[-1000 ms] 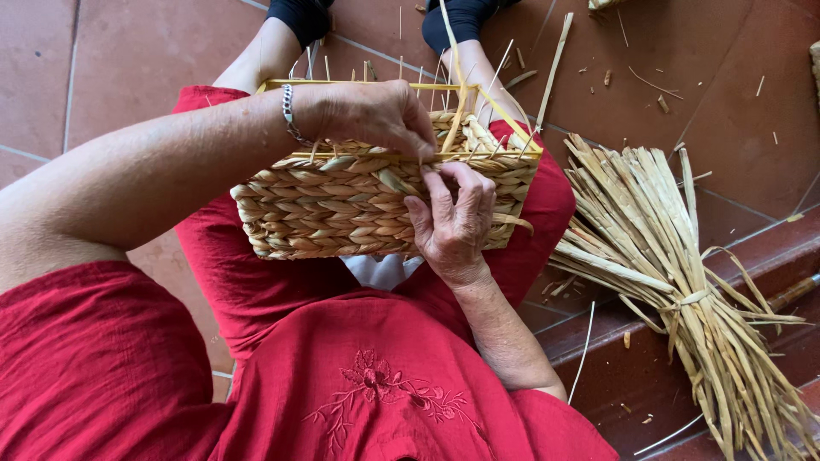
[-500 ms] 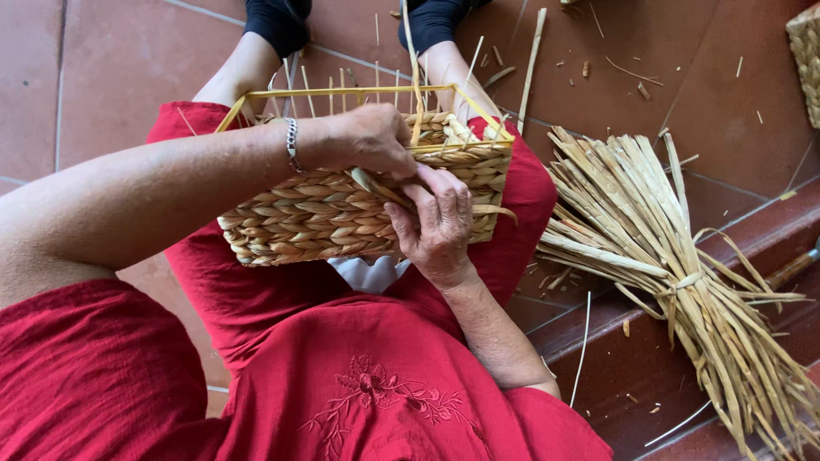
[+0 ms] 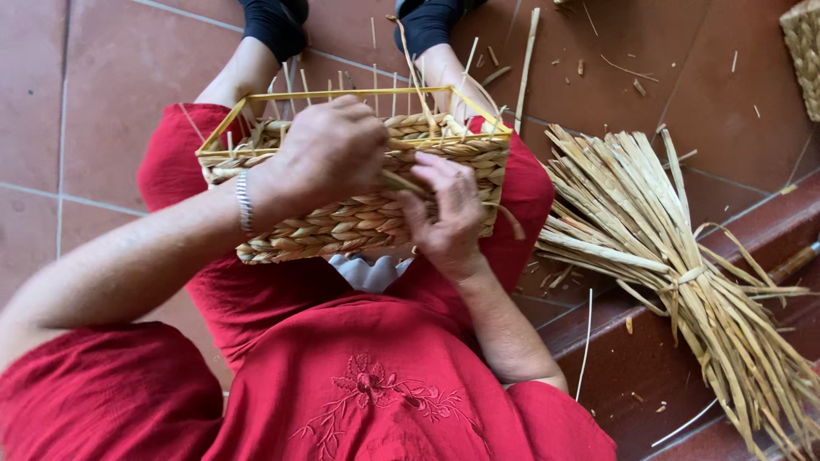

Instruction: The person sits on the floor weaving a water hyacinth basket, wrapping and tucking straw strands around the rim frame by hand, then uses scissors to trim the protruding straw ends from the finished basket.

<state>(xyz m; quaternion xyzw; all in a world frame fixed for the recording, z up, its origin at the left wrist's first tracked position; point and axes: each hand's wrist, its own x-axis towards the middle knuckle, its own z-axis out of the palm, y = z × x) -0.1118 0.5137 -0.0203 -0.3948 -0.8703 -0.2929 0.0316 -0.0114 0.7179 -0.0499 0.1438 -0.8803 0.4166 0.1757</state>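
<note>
Both hands are closed around one straw strip (image 3: 401, 182) at the side of the basket (image 3: 359, 218). The left hand (image 3: 329, 154) curls over the top edge and pinches the strip near the rim. The right hand (image 3: 444, 209) lies flat on the woven wall, and its fingers (image 3: 431, 175) press the same strip down. The basket rests on the lap, on the red dress (image 3: 376, 384), with thin straw stakes (image 3: 376, 102) sticking up from its yellow frame (image 3: 342, 92). The step looks like weaving a new row into the wall, near the top. Next, I think the strip has to be pushed behind the next stake and pulled snug, so one hand must hold the row while the other tucks. A tied bundle (image 3: 675, 256) of straw lies on the step (image 3: 615, 367) to the right, just beside the knee. Bits of straw are scattered on the red tile floor (image 3: 102, 102). Another basket corner (image 3: 805, 43) shows at the far right. No packages, labels or signs can be seen.
</note>
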